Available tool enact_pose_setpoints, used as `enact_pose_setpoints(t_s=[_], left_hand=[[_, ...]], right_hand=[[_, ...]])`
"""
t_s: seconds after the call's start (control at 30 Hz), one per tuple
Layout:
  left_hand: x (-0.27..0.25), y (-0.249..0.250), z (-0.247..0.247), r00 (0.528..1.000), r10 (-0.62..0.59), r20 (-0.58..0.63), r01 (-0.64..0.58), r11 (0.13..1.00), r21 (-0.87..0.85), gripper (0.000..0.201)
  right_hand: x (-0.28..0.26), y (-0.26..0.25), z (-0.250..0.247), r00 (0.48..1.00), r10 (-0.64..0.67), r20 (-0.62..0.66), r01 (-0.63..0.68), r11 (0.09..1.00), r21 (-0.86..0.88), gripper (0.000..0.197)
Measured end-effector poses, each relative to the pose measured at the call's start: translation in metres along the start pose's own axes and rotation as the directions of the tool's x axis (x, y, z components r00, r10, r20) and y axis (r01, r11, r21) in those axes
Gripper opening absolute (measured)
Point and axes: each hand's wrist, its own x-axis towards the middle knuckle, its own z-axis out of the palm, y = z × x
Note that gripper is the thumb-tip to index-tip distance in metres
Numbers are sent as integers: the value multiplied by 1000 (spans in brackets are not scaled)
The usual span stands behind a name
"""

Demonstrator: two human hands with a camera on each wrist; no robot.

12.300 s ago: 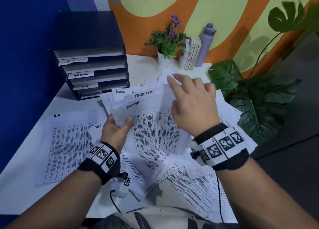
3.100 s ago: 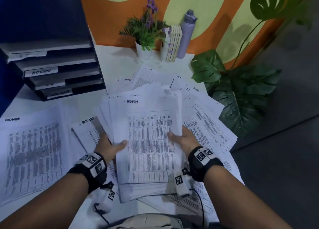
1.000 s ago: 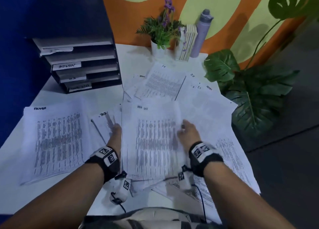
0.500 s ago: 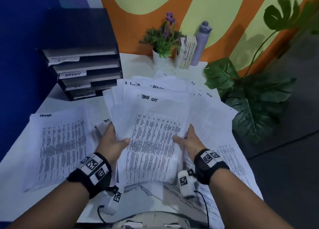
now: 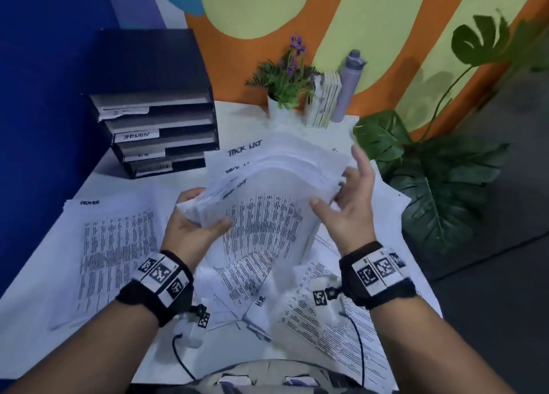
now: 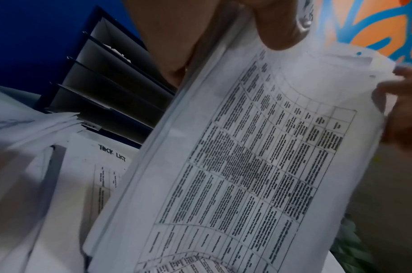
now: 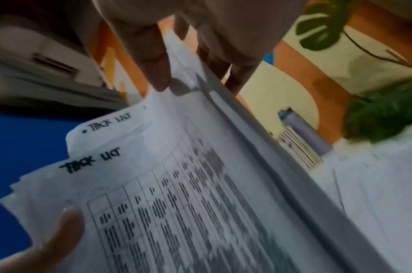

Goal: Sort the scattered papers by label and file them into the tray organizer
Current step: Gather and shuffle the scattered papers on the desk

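- Sorting step in hand: left hand (image 5: 190,230) is gripping the near-left corner of the paper stack (image 5: 267,203), thumb on top, fingers curled under, lifting it off the table (image 5: 243,117).
- Right hand (image 5: 350,206) is pinching the stack's right edge with thumb and some fingers, the others spreading loose; probably squaring or fanning sheets.
- Stack is hanging between the hands, above loose papers (image 5: 116,251).
- Next move is probably aligning edges, then sliding into the matching slot of the tray organizer (image 5: 160,132), standing well apart at far left.
- Writing: "TACK LIST" (roughly) showing on stack sheets; "ADMIN" on one tray label; other labels too blurred.
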Motion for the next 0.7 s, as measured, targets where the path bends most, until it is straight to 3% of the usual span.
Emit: enact_pose_setpoints(t_s=[0.07,0.1,0.17,0.2,0.23,0.3,0.47,0.53,0.6,0.63,0.7], left_hand=[[2,-3,1,1000,18,-5,-19,998,-59,54],[0,1,5,1000,20,-17,-22,996,-81,48],[1,6,8,997,39,-68,-43,998,-55,28],[2,6,8,996,38,-81,-42,998,-43,20],[1,6,8,994,31,-106,-36,998,-47,16],[6,1,4,994,10,-107,-17,997,-69,14],[9,-5,1,997,46,-67,-49,998,-42,11],[11,-6,2,995,53,-82,-55,998,-24,19],[15,-9,4,994,37,-99,-40,999,-31,11],[16,-10,4,992,24,-121,-29,999,-40,7],[16,-9,3,986,14,-167,-24,998,-61,28]], right_hand=[[9,-18,0,978,-185,94,199,966,-165,87],[14,-28,0,947,-266,180,313,887,-339,81],[21,-49,7,871,-323,369,490,539,-685,74],[21,-57,13,854,-307,421,516,384,-766,76],[21,-63,19,845,-282,454,525,281,-803,79],[19,-70,34,828,-236,508,552,187,-812,86],[17,-55,63,738,-104,666,674,133,-726,80],[13,-45,73,704,-106,702,709,146,-690,74],[12,-39,79,677,-157,719,736,167,-656,75],[12,-36,78,688,-196,699,726,198,-658,79],[17,-31,70,792,-286,540,610,317,-727,93]])
